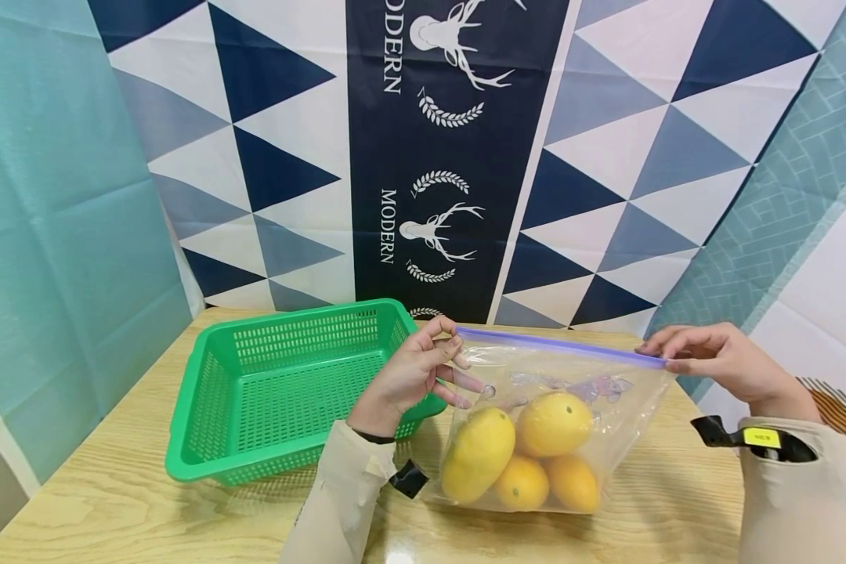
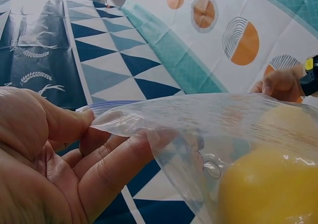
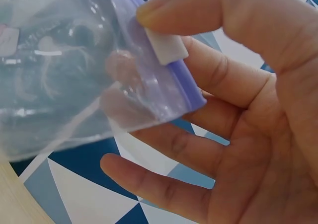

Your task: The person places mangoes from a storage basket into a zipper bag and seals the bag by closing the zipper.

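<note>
A clear zip bag (image 1: 627, 439) with a purple strip (image 1: 557, 342) along its top stands on the table, several yellow and orange fruits inside it. Among them are a long yellow mango (image 1: 478, 454) and a round orange (image 1: 522, 483). My left hand (image 1: 419, 368) pinches the bag's upper left corner between thumb and forefinger, the other fingers spread loosely. At the opposite corner my right hand (image 1: 722, 362) pinches the strip. The right wrist view shows a white slider (image 3: 166, 46) on that strip, under my right thumb.
A green plastic basket (image 1: 183, 427) with slotted walls stands on the wooden table (image 1: 113, 486), left of the bag. Behind the table hangs a patterned cloth (image 1: 458, 157) with triangles and deer heads. Teal cloth (image 1: 63, 196) hangs at the left side.
</note>
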Motion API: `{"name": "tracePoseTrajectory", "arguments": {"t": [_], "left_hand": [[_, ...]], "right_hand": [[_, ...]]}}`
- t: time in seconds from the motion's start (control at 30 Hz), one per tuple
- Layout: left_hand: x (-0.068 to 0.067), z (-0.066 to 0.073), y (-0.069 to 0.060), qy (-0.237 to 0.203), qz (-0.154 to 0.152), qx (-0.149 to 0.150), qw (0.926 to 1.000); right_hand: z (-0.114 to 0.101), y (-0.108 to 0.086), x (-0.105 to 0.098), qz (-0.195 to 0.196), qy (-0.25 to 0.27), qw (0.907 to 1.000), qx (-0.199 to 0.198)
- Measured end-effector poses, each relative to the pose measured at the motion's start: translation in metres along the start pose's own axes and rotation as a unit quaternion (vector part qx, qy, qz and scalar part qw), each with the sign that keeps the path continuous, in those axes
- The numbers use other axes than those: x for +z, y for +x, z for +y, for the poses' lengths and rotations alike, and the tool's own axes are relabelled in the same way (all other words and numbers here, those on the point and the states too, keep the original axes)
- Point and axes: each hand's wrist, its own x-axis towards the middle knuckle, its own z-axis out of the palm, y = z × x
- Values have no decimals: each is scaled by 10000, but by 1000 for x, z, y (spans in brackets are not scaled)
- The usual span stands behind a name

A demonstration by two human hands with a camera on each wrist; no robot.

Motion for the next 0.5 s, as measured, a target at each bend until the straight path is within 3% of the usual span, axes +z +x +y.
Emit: {"name": "tracePoseTrajectory", "arguments": {"t": [0.5], "left_hand": [[-1, 0, -1, -23, 5, -25, 10000]], "right_hand": [[6, -1, 3, 131, 158, 9996, -202]]}}
